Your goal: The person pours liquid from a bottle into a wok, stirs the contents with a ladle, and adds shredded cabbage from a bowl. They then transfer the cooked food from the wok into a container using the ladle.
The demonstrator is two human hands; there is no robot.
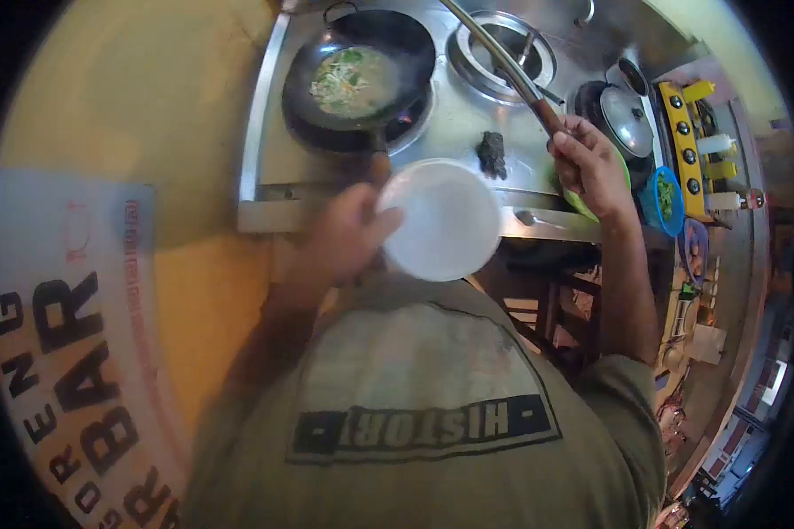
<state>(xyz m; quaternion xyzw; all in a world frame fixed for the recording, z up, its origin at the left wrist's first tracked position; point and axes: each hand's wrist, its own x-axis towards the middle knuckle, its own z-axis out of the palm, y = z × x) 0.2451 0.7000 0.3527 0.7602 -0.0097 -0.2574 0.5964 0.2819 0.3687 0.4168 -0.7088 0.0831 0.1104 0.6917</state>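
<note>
My left hand (348,229), a little blurred, grips the left rim of a white bowl (443,220), thumb over the edge. The bowl's pale inside faces up, in front of my shirt. Just beyond that hand, a dark wok (410,57) sits on the left burner, its wooden handle (379,166) towards me. Brothy food (353,81) with green leaves and pale strands lies in it. My right hand (591,166) is closed round the wooden grip of a long metal-shafted utensil (512,69). The utensil's far end is beyond the top edge, so its kind is hidden.
An uncovered burner ring (507,57) stands right of the wok. On the steel stove top (459,123) lies a dark crumpled cloth-like thing (492,154). A lidded pan (626,122), a blue basket (662,201) of greens and a yellow rack (685,145) with bottles line the right side.
</note>
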